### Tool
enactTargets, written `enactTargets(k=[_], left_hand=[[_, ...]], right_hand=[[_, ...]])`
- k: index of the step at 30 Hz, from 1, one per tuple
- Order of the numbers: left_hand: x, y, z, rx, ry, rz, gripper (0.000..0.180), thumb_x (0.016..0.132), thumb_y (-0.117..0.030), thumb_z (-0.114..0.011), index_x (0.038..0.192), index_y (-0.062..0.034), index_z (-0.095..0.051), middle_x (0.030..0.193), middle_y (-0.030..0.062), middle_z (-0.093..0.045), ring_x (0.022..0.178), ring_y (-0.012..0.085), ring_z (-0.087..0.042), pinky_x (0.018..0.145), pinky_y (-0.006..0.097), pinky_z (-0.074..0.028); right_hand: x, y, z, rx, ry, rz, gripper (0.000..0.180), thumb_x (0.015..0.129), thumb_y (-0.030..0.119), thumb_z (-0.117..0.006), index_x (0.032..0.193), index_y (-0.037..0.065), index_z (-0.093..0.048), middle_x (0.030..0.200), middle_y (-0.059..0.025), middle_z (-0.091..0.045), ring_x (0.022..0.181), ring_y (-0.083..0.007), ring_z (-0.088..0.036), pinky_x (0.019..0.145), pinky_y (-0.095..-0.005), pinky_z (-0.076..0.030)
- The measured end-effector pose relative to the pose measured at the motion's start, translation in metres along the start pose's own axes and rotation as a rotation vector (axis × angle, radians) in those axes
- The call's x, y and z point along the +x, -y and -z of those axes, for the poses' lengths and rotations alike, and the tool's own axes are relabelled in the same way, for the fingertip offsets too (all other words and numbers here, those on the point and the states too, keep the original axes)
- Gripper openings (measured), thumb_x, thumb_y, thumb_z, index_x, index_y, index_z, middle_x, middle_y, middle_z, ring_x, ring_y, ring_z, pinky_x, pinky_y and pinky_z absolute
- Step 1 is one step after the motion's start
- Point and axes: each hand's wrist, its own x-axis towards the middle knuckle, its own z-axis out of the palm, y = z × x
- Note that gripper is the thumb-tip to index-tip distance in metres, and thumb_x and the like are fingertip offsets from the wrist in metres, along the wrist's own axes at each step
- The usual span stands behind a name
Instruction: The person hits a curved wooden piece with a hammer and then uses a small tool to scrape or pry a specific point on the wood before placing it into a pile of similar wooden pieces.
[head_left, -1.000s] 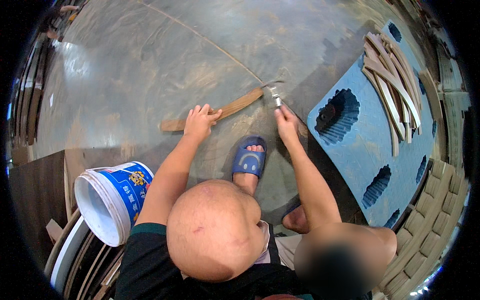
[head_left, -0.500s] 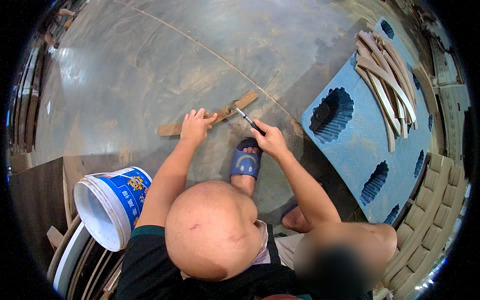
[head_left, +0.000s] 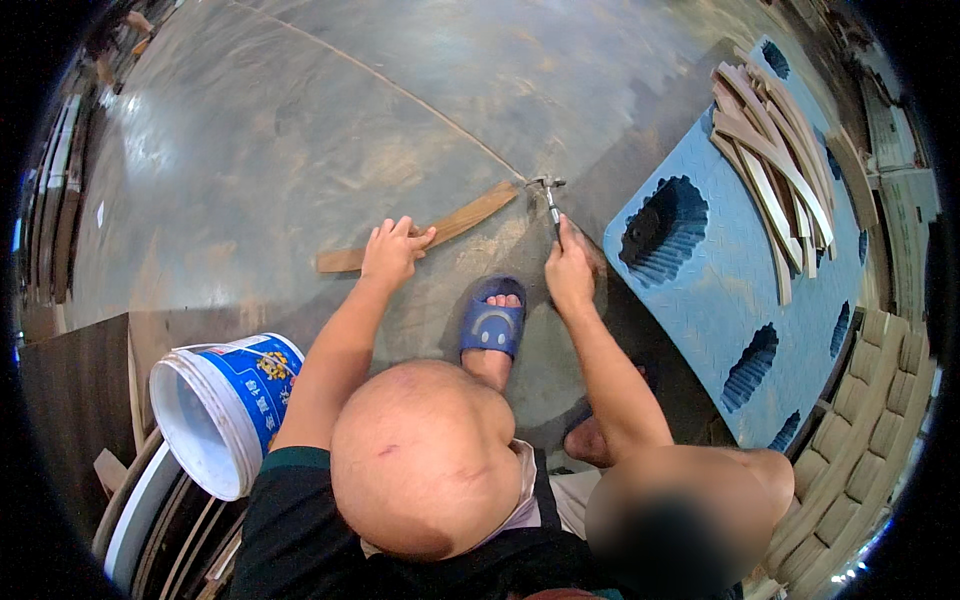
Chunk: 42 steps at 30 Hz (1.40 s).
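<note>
A curved brown wooden strip point(head_left: 465, 216) lies on the concrete floor in front of me. My left hand point(head_left: 392, 252) grips it left of its middle, fingers over its far edge and one finger along it. In my right hand point(head_left: 570, 270) is a hammer point(head_left: 554, 208) with a black grip, a metal shaft and a head that looks clawed. The hammer's head is just beyond the strip's right end, apart from it. Between my forearms is my foot in a blue slipper point(head_left: 492, 325).
At right a blue plastic pallet point(head_left: 690, 320) with deep ribbed holes carries a pile of curved wooden strips point(head_left: 770, 150). A white and blue bucket point(head_left: 215, 440) lies tipped at lower left, above stacked boards point(head_left: 180, 530). Wooden pieces are stacked at far right point(head_left: 860, 450).
My right hand has swung the hammer to the right and away from me, off the strip's right half to beyond its end. My left hand and the strip have stayed in place.
</note>
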Motion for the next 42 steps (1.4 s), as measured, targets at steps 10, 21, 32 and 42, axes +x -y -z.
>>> enactTargets(k=[10, 21, 32, 42], left_hand=[[-0.006, 0.004, -0.002, 0.025, 0.034, 0.039, 0.053, 0.099, -0.023, -0.081, 0.148, -0.0415, -0.075, 0.127, -0.0014, -0.064, 0.119, 0.0245, -0.059, 0.104, 0.043, -0.049], [-0.008, 0.005, -0.006, 0.006, -0.031, 0.017, 0.05, 0.095, -0.023, -0.083, 0.143, -0.034, -0.08, 0.121, 0.0002, -0.066, 0.114, 0.0261, -0.061, 0.101, 0.045, -0.049], [-0.004, 0.005, -0.006, 0.058, 0.033, 0.029, 0.053, 0.098, -0.025, -0.082, 0.147, -0.0425, -0.075, 0.126, -0.0021, -0.063, 0.118, 0.0245, -0.059, 0.103, 0.043, -0.05], [-0.002, -0.002, 0.001, 0.009, 0.052, 0.043, 0.054, 0.099, -0.024, -0.081, 0.15, -0.0415, -0.073, 0.129, -0.0012, -0.062, 0.121, 0.0246, -0.058, 0.104, 0.044, -0.049]], right_hand=[[-0.023, 0.06, 0.033, -0.007, 0.583, 0.436, 0.061, 0.104, 0.015, -0.066, 0.164, 0.026, -0.056, 0.109, -0.0173, -0.068, 0.097, -0.0416, -0.077, 0.08, -0.0543, -0.063], [-0.004, 0.06, 0.041, 0.026, 0.395, 0.333, 0.062, 0.101, 0.013, -0.067, 0.16, 0.029, -0.06, 0.104, -0.0144, -0.066, 0.094, -0.0402, -0.075, 0.077, -0.053, -0.062], [0.018, 0.005, 0.011, 0.542, 0.158, -0.222, 0.047, 0.106, 0.023, -0.073, 0.144, 0.0, -0.06, 0.114, -0.022, -0.072, 0.107, -0.0391, -0.072, 0.094, -0.0504, -0.057], [0.029, -0.02, -0.017, 0.917, 0.265, -0.56, 0.039, 0.111, 0.026, -0.074, 0.139, 0.0, -0.076, 0.091, -0.0013, -0.073, 0.082, -0.0092, -0.067, 0.073, -0.0268, -0.053]])
